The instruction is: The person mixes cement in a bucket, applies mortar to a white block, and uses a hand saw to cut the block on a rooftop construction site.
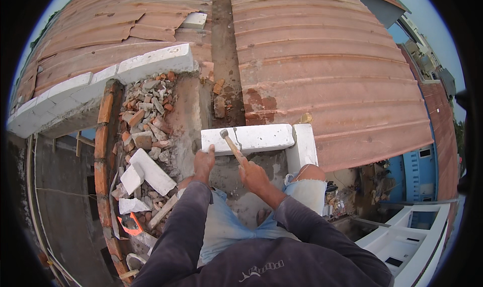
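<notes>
A long white block [261, 137] lies across in front of me, with a grey mortar smear on its near face. My right hand [254, 176] is closed round the wooden handle of a hammer [233, 146], and the hammer's head is up against the block near its left part. At the block's left end, my left hand [203, 162] grips the near lower corner, its thumb against the face; the other fingers are partly hidden. A second white block [303, 144] stands at a right angle to the first, touching its right end. Grey mortar surface [236, 186] shows between my knees.
Brick rubble [146, 121] fills the left side, with loose white block pieces [152, 172] and an orange-handled saw [132, 224] on it. A row of white blocks [156, 63] runs along the far left. Corrugated red roofing [322, 76] lies beyond; drops open at both sides.
</notes>
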### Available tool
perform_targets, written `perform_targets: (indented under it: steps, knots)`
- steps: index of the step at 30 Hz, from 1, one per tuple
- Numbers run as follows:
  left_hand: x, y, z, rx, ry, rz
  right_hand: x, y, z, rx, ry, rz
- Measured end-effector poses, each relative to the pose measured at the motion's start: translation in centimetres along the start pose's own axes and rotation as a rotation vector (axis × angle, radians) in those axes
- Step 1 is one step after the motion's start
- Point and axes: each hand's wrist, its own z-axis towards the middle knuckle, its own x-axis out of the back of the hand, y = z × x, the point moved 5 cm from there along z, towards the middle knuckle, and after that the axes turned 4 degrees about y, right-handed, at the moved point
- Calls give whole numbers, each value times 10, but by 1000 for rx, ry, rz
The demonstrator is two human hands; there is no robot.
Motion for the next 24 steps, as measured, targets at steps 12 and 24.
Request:
perform_targets:
  steps: [12,24]
  knots:
    - [-7,-28,33,-74,-321,-234,41,-39,30,277,163,186]
    - [-5,-30,38,-74,-396,-116,-6,-25,48,50,-127,-72]
